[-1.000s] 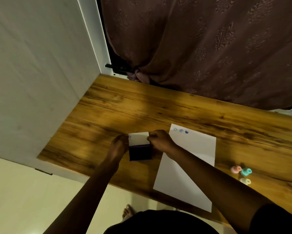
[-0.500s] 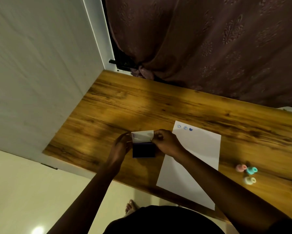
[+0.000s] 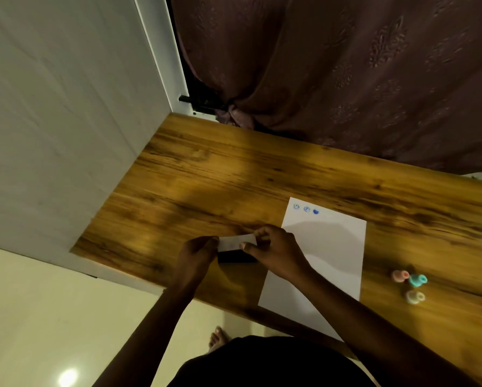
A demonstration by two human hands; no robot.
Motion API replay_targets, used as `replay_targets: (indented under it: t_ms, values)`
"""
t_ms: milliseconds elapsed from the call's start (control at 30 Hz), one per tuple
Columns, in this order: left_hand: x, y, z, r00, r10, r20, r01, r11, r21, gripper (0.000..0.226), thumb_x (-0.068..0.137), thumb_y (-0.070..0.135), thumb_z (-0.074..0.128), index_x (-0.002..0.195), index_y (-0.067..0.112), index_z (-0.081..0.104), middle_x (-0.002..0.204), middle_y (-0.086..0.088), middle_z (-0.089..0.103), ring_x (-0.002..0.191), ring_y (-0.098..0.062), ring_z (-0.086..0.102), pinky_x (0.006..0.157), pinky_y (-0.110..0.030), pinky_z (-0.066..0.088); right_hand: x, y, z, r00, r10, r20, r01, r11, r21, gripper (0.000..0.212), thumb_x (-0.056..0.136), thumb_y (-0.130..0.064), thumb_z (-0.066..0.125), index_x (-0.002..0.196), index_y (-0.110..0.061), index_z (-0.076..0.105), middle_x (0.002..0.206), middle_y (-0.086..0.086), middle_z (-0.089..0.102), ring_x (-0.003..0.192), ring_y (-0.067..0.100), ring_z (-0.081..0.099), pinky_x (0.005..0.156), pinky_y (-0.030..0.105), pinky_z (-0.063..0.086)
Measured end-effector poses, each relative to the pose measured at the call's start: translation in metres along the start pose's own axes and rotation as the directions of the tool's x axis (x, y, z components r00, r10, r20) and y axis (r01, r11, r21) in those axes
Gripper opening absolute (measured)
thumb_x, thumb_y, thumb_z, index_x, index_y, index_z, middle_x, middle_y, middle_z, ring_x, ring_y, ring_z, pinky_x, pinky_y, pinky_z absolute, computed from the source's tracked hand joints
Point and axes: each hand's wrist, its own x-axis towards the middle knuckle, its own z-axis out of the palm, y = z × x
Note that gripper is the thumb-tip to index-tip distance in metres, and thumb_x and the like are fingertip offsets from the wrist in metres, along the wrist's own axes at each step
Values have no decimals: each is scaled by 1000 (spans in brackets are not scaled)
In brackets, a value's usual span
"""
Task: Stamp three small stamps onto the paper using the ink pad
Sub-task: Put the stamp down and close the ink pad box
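While both hands (image 3: 234, 251) clasp it, ink pad (image 3: 236, 249) half-lidded.

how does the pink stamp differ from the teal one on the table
The pink stamp is pinkish and lies farther left, nearer the paper; the teal stamp is blue-green and sits just to its right, slightly nearer the person. They lie close together; whether they touch is too blurred to tell. Both are small, lie untouched on the wooden table, away from both hands.
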Motion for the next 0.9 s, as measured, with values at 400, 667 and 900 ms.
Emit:
replay_targets:
  t_ms: [400,667,900]
  values:
    - [-4,-10,1,1000,-20,-2,20,995,97,26,105,20,63,123,8,77,121,-13,77,108,-29,74,100,-55,60,-8,10,12,999,35,13,-34,997,-74,47,86,-37,77,124,-14,64,124,6,71,110,22,71,90,27,56]
    - [-7,-11,3,999,-50,-3,50,992,116,21,104,20,65,115,12,80,116,-11,79,105,-31,76,93,-50,64,-13,12,13,999,44,26,-41,993,-107,42,87,-32,76,124,-13,66,121,5,72,109,21,71,97,31,57]
    - [-9,-10,4,998,-54,-13,56,981,187,30,103,23,66,128,8,74,122,-9,73,108,-29,72,96,-51,63,-12,13,13,997,68,27,-65,994,-93,37,88,-26,77,121,-12,70,120,5,73,108,20,71,94,26,53]
